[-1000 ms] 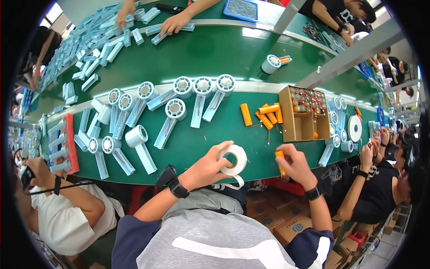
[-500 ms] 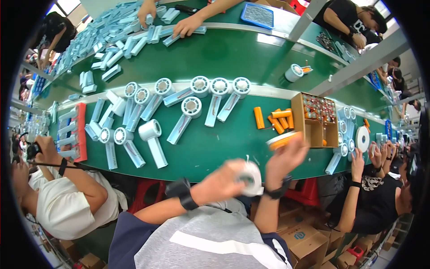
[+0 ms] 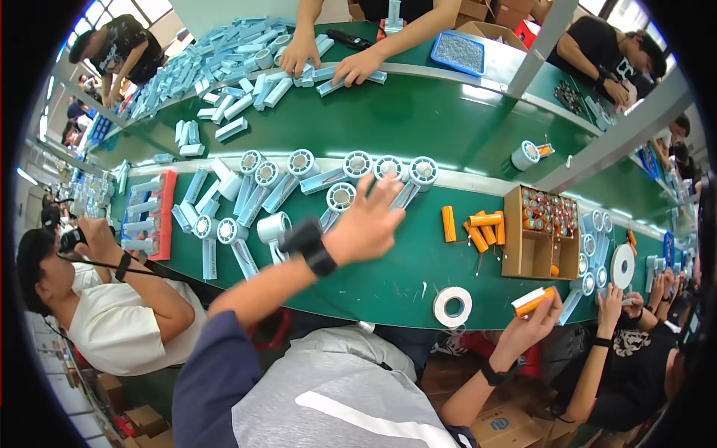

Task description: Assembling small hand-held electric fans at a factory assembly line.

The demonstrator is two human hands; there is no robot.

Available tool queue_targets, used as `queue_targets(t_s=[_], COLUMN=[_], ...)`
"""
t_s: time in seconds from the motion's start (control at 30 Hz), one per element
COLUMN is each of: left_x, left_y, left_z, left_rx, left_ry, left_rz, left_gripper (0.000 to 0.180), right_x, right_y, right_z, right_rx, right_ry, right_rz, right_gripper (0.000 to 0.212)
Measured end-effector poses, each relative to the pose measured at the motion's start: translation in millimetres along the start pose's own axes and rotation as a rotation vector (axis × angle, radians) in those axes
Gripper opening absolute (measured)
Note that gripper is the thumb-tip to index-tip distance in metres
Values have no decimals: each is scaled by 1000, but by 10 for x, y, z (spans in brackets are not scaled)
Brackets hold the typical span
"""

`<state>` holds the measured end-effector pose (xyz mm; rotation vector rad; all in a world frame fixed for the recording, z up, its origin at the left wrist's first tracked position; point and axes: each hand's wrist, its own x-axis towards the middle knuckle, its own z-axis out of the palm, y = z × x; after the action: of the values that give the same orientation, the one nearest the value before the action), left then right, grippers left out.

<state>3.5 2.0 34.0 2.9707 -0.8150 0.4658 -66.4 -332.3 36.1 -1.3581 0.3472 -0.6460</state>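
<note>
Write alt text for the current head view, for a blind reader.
A person's right hand holds an orange cylindrical battery with a white strip, while the spread left hand hovers over light-blue handheld fan housings on a green workbench. A white tape roll and a divided cardboard box sit nearby.

Green bench, clock read from its middle: pale-blue fan housings from nine to one; red rack at nine, beyond them; orange cells, then open cardboard box at three; white tape roll flat at four, near close edge.
</note>
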Motion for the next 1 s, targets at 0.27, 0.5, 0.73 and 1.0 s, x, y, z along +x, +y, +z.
queue_targets(t_s=[0.27, 0.5, 0.73, 1.0], left_x=[307, 655, 776, 539], left_y=[136, 108, 102, 79], left_z=[167, 377, 559, 536], left_rx=[-41, 113, -40, -518], left_ry=[-210, -110, -212, -24], left_rz=[360, 422, 436, 152], left_gripper=[33, 35, 32, 24], right_x=[-341, -313, -17, 186], right_y=[294, 159, 472, 999], right_z=[-5, 229, 827, 926], right_rx=[-11, -5, -70, -416], right_ry=[-31, -256, -369, -638], right_rz=[52, 98, 35, -512], right_gripper=[25, 22, 23, 30])
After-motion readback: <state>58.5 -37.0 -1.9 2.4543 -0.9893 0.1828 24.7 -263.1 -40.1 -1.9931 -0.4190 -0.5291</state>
